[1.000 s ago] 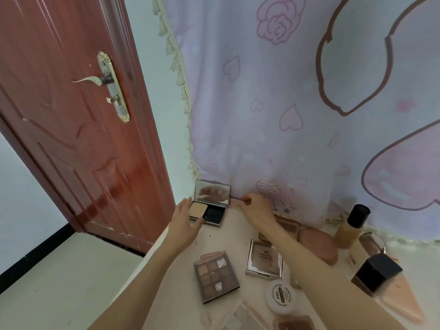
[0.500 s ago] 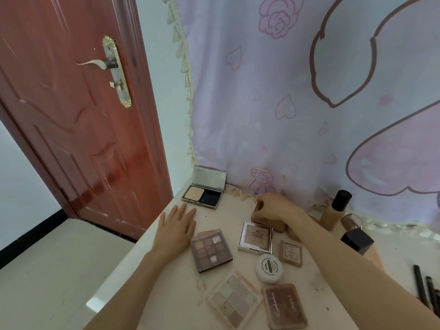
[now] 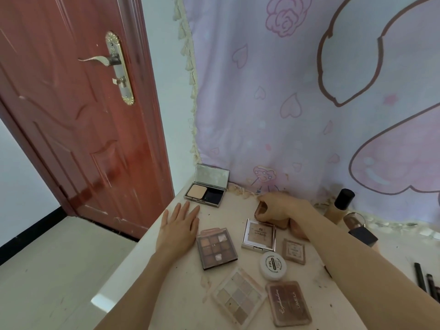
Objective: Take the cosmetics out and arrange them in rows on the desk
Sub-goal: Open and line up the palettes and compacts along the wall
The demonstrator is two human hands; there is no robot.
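An open powder compact [image 3: 206, 192] with a mirror lid stands at the desk's far left corner. My left hand [image 3: 179, 228] lies flat on the desk [image 3: 166, 277] just in front of it, fingers straight. My right hand [image 3: 279, 207] grips a brown compact [image 3: 261, 208] near the wall cloth. Closer lie a dark eyeshadow palette [image 3: 217, 248], a silver square compact [image 3: 259, 235], a small square compact [image 3: 294, 251], a white round jar [image 3: 272, 266], a pale palette [image 3: 239, 297] and a reddish palette [image 3: 288, 303].
A foundation bottle [image 3: 340, 204] with a black cap and a bottle with a black cube cap [image 3: 362, 235] stand at the right by the wall. Dark pencils [image 3: 426, 283] lie at the right edge. A pink patterned cloth [image 3: 309, 91] hangs behind; a red door [image 3: 71, 110] is left.
My left hand let go of the open powder compact and now lies flat on the desk. My right hand moved right from the cloth's hem onto the brown compact. The view tilted down.
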